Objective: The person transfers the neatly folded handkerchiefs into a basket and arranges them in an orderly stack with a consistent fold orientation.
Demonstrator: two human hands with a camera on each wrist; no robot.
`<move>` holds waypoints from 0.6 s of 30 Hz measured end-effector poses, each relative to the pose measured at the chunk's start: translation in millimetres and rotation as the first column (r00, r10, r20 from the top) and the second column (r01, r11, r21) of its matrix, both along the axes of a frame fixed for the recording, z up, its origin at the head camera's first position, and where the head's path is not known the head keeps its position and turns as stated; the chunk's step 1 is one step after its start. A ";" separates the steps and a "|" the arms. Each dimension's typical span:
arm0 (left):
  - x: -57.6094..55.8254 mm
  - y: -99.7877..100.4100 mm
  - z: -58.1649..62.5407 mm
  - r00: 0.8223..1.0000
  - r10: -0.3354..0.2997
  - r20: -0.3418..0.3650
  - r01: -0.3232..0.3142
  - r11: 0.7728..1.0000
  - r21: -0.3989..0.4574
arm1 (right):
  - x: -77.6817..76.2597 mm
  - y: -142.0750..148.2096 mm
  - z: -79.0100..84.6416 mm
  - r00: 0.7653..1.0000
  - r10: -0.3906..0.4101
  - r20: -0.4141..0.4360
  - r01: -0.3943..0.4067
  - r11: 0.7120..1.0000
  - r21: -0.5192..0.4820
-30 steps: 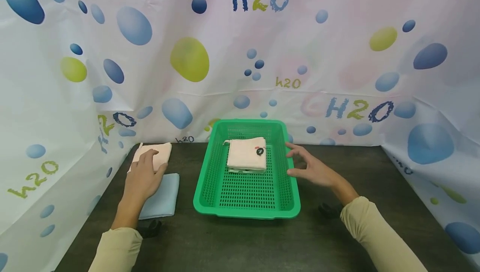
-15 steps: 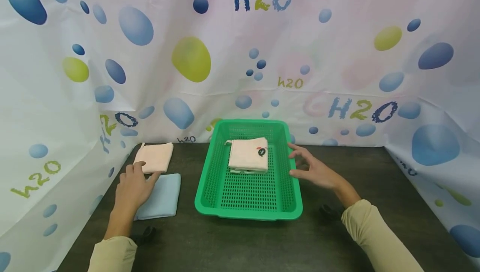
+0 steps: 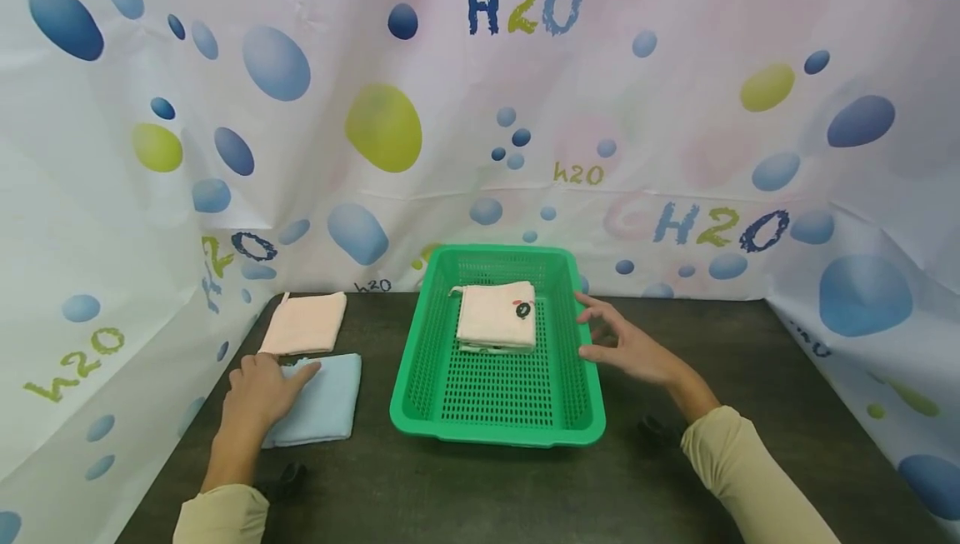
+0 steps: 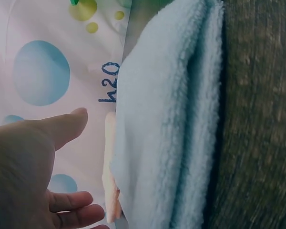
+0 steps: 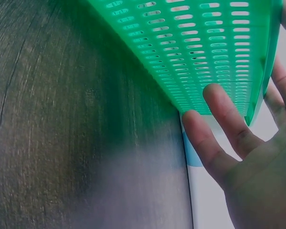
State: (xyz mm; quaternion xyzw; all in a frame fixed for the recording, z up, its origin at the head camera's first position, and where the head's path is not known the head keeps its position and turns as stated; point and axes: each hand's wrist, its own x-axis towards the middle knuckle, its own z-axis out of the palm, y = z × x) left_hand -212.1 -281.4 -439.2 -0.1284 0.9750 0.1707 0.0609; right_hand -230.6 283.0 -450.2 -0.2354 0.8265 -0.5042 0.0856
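My left hand (image 3: 255, 394) is above the left edge of a folded light-blue towel (image 3: 322, 398), thumb spread. In the left wrist view a gap shows between the thumb and the thick, fluffy folds of the towel. Behind it lies a folded peach towel (image 3: 306, 323). A green plastic basket (image 3: 495, 436) stands mid-table, holding a folded cream towel (image 3: 497, 315) with a small dark print and a loop. Beside the basket's right rim is my right hand (image 3: 633, 352), fingers spread loosely. In the right wrist view its fingers lie along the perforated outer wall; whether they touch cannot be told.
The dark wood-look table (image 3: 480, 498) carries all of this. White sheeting (image 3: 637, 111) printed with blue and green drops and H2O lettering encloses the back and both sides.
My left hand has drawn back toward me, from over the peach towel to the blue towel's left side. The right hand stays beside the basket.
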 end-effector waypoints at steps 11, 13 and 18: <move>0.5 -4.2 -3.6 0.994 -0.012 0.107 0.010 1.000 0.015 | 0.9 2.2 -4.1 1.000 0.017 -0.006 -0.017 1.000 -0.025; 1.1 -4.8 -4.8 0.993 -0.017 0.114 0.014 1.000 0.022 | 0.7 2.9 -4.8 1.000 0.019 -0.009 -0.020 0.999 -0.031; 2.6 -6.6 -8.1 0.993 -0.008 0.115 0.003 0.999 0.046 | 1.2 5.1 -6.1 1.000 0.016 -0.008 -0.017 0.999 -0.031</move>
